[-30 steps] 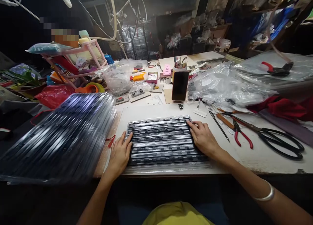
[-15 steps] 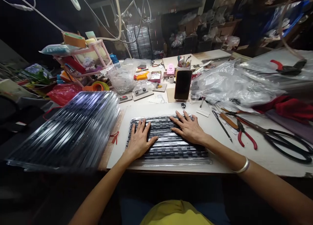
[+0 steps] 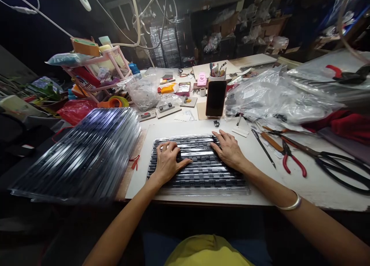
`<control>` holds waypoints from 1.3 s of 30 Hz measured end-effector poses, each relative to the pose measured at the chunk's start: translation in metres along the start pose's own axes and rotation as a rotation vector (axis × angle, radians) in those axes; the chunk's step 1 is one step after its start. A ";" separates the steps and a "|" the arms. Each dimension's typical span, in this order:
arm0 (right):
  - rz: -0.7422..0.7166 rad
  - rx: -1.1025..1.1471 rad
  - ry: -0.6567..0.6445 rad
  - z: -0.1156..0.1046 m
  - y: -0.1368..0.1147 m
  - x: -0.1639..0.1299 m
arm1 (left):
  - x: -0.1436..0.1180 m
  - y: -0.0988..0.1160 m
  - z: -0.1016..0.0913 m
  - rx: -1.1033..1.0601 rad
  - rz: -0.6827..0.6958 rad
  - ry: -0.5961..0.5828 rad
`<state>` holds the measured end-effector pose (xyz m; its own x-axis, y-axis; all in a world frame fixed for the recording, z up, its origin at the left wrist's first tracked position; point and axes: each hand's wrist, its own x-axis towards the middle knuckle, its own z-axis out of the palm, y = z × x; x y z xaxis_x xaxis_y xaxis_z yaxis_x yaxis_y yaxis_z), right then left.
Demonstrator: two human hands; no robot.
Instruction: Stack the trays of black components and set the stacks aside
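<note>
Plastic-wrapped black tray (image 3: pixel 199 167) of small components, lying on a white board (image 3: pixel 260 189) at the near edge of the bench (image 3: pixel 318 181). Left hand (image 3: pixel 167 162) rests on its left half, fingers (image 3: pixel 170 147) curled and holding nothing; right hand (image 3: pixel 229 150) lies flat on its right half, fingers spread, apparently steadying it. Stacked trays (image 3: pixel 83 152) stand near the left edge; pliers (image 3: pixel 289 158) and scissors (image 3: pixel 335 164) lie toward the right.
</note>
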<state>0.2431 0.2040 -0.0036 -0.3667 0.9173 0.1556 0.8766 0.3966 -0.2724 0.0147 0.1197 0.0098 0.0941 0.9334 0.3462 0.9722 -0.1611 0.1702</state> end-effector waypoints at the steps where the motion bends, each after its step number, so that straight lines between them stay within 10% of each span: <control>1: -0.009 -0.007 -0.013 0.001 0.001 0.000 | -0.004 -0.001 0.000 -0.002 0.036 -0.018; 15: -0.511 -0.034 -0.255 0.001 -0.042 0.004 | -0.016 -0.005 -0.003 0.050 0.023 -0.307; 26: -0.206 0.124 0.056 -0.010 0.027 -0.079 | -0.097 -0.056 -0.014 -0.307 -0.295 -0.008; 33: -0.435 0.185 -0.042 -0.034 0.067 -0.147 | -0.143 -0.053 -0.069 -0.322 -0.071 -0.386; 39: -0.484 0.105 0.073 -0.023 0.074 -0.164 | -0.171 -0.054 -0.032 -0.131 0.048 -0.079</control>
<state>0.3749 0.0823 -0.0269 -0.6978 0.6234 0.3527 0.5734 0.7813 -0.2464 -0.0609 -0.0414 -0.0287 0.1618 0.9451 0.2841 0.9302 -0.2422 0.2757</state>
